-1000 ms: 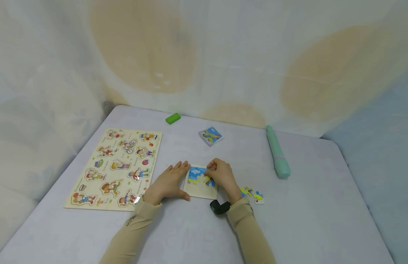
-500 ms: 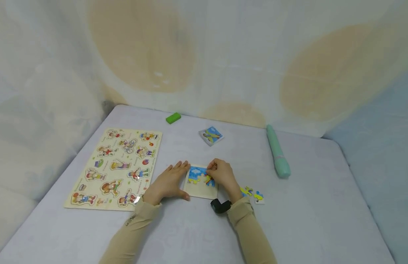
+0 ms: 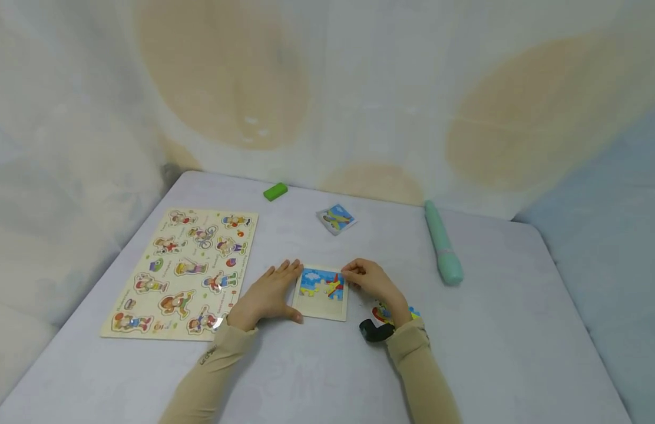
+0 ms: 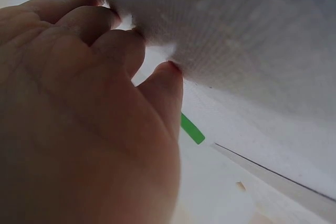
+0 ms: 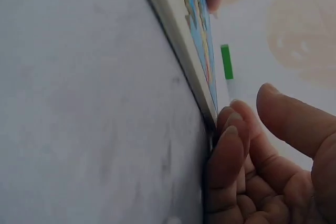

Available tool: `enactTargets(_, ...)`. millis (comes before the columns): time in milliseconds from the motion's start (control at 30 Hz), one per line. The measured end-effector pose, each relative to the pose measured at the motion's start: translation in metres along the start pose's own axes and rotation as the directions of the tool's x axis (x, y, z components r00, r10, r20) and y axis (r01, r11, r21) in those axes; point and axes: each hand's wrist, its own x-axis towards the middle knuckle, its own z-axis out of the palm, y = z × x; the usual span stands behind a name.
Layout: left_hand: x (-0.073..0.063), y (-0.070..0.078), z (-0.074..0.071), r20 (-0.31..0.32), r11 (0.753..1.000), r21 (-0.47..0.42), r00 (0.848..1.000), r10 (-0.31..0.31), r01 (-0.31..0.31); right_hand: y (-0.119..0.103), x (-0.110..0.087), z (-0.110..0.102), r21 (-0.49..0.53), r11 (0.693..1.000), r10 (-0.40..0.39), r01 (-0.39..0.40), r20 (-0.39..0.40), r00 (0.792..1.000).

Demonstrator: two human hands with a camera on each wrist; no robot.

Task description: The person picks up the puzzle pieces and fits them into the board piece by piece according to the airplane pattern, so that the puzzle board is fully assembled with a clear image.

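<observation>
A small wooden puzzle tray (image 3: 322, 309) lies in front of me, with joined puzzle pieces (image 3: 313, 277) showing blue sky, yellow and red across its upper part; its lower part is bare wood. Spread along the tray's left edge is my left hand (image 3: 264, 297), fingertips at its rim and thumb near the lower left corner. My right hand (image 3: 374, 281) is by the upper right corner. In the right wrist view its bent fingertips (image 5: 231, 140) are right at the tray's edge, the thumb stands apart, and nothing shows between them. Loose puzzle pieces (image 3: 381, 312) lie partly hidden under the right wrist.
To the left lies a large wooden board with cartoon sports figures (image 3: 191, 268). A small airplane picture (image 3: 336, 218) and a green block (image 3: 275, 191) lie toward the back. A mint-green tapered stick (image 3: 443, 244) is at right. A black wrist camera (image 3: 375, 331) sits on my right wrist.
My right hand has let go of the puzzle piece and moved right, off the picture to the tray's edge. A piece with red now shows in place. The left hand stays put.
</observation>
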Motion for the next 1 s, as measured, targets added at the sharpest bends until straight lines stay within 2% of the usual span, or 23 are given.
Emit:
enactTargets(133, 0.001, -0.001, 0.002, 0.006, 1.000, 0.004, 1.000, -0.003, 0.003, 0.006, -0.012, -0.011, -0.062, 0.997, 0.034, -0.035, -0.016, 0.999)
enactTargets(433, 0.000, -0.001, 0.002, 0.005, 1.000, 0.010, 1.000, -0.002, 0.002, 0.031, -0.046, -0.033, -0.121, 0.988, 0.082, -0.097, -0.127, 0.989)
enactTargets(667, 0.003, 0.000, 0.003, 0.006, 1.000, 0.007, 1.000, 0.000, 0.000, 0.046, -0.074, -0.047, -0.138, 0.987, 0.067, -0.086, -0.133, 0.989)
enactTargets(800, 0.004, -0.001, 0.004, 0.015, 1.000, 0.002, 1.000, 0.003, -0.003, 0.043, -0.081, -0.041, -0.206, 0.973, 0.073, -0.102, -0.146, 0.987)
enactTargets(900, 0.003, -0.002, 0.003, 0.017, 1.000, 0.010, 1.000, -0.008, 0.008, 0.035, -0.080, -0.029, -0.311, 0.947, 0.027, -0.075, -0.156, 0.987)
enactTargets(1000, 0.001, -0.001, 0.002, 0.009, 1.000, 0.012, 1.000, -0.004, 0.004, 0.028, -0.079, -0.020, -0.362, 0.931, -0.007, -0.052, -0.162, 0.987)
